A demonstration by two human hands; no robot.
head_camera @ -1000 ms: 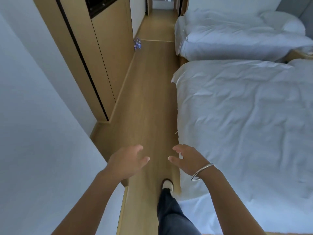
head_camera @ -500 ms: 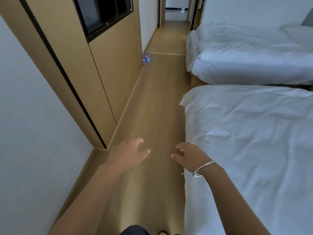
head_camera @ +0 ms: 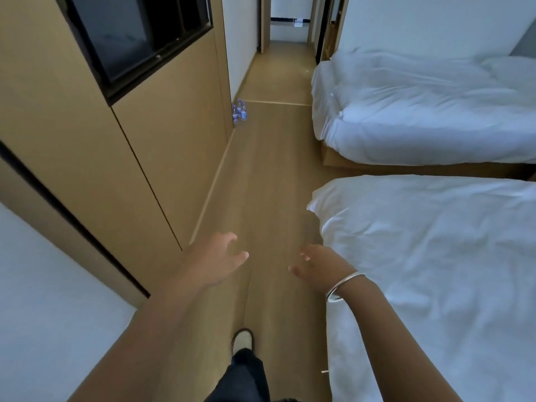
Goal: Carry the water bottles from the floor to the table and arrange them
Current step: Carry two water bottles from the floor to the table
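Water bottles (head_camera: 239, 111) stand upright, caps up, clustered on the floor (head_camera: 269, 175) against the wooden wall panel (head_camera: 174, 134); left hand (head_camera: 216, 264) and right hand (head_camera: 317, 268) both loose, empty, well short of them.

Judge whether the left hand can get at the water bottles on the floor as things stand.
Probably not yet: the left hand is open and empty, and the water bottles stand far down the bare floor by the cabinet; nothing blocks the way.

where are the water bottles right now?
In the head view the water bottles stand on the wooden floor far ahead, left side, against the far end of the wooden cabinet, across the aisle from the far bed.
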